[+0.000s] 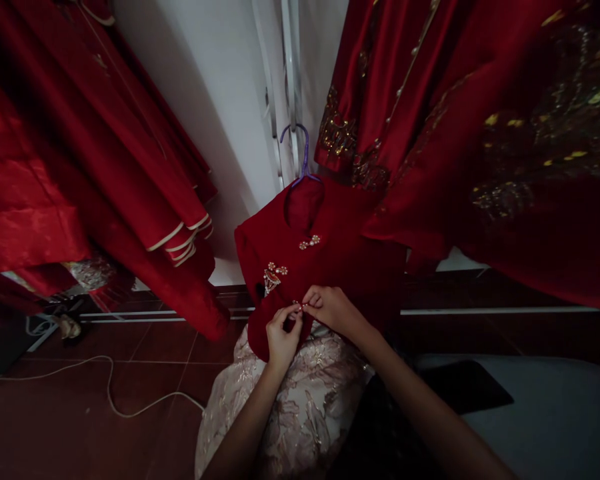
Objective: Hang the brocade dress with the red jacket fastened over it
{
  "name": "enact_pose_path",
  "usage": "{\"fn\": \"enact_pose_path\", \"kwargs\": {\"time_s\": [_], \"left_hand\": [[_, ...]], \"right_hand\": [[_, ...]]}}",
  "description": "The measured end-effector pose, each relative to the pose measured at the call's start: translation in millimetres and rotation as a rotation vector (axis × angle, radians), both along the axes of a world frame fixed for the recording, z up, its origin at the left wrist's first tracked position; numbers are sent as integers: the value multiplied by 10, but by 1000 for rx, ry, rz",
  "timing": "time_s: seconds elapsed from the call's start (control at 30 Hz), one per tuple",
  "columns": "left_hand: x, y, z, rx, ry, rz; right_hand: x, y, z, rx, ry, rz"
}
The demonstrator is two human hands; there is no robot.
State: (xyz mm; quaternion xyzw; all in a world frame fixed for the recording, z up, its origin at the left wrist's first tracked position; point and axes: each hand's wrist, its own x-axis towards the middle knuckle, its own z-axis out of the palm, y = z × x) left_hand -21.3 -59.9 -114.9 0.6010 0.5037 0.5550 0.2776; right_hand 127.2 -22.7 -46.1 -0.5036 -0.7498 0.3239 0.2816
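Note:
A small dark red velvet garment (330,260) hangs on a purple hanger (303,157) hooked to a white rail. It carries pearl clasps (310,242) down its front. My left hand (283,337) and my right hand (330,309) meet at its lower front edge, fingers pinched on a small pearl fastening (300,306) and the red cloth around it. Below the hands hangs a pale pink and gold brocade skirt (300,400).
Red satin garments (105,167) hang at the left, and a red gold-embroidered robe (480,133) at the right. A white cable (110,390) lies on the dark red tile floor. A pale surface with a dark flat object (467,390) sits at the lower right.

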Motion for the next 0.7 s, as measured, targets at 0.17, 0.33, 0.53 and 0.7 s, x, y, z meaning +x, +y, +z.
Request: {"fn": "enact_pose_path", "kwargs": {"time_s": [0.17, 0.33, 0.53, 0.7], "left_hand": [[-14, 33, -42, -64, -61, 13], [-18, 51, -44, -79, -74, 20], [-19, 54, -45, -67, -70, 16], [-35, 58, -48, -71, -41, -18]], "right_hand": [[78, 28, 22, 57, 50, 125], [99, 67, -18, 13, 84, 141], [68, 70, -63, 28, 96, 113], [100, 77, -83, 10, 109, 142]]}}
